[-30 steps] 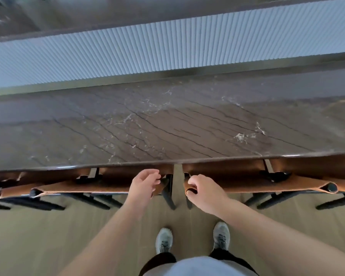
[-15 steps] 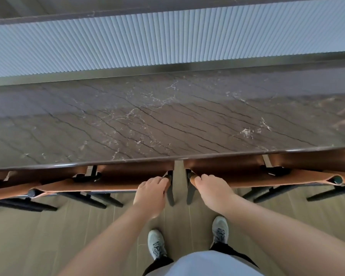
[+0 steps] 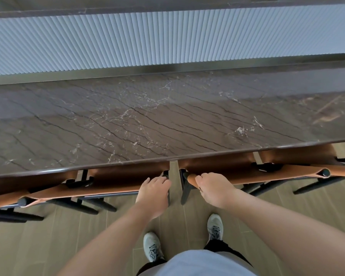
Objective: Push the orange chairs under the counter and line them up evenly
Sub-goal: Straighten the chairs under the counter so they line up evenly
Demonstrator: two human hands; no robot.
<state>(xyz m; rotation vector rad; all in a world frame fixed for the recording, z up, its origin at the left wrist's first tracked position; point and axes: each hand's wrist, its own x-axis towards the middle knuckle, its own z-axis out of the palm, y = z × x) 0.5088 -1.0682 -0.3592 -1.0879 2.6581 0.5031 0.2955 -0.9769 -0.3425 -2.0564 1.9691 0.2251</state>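
Counter: the brown marble counter (image 3: 167, 120) overhung the chair seats; a hard shove risked knocking a backrest against its edge.
Left chair: the left orange chair (image 3: 112, 182) sat tucked under the counter, its backrest angled, so it could end up out of line with its neighbour.
Right chair: the right orange chair (image 3: 257, 174) stood just beside it across a narrow gap; uneven pushing could close that gap and pinch skin.
Left hand: the left hand (image 3: 153, 194) curled its fingers over the left backrest's end.
Right hand: the right hand (image 3: 213, 188) clenched the right backrest's end.
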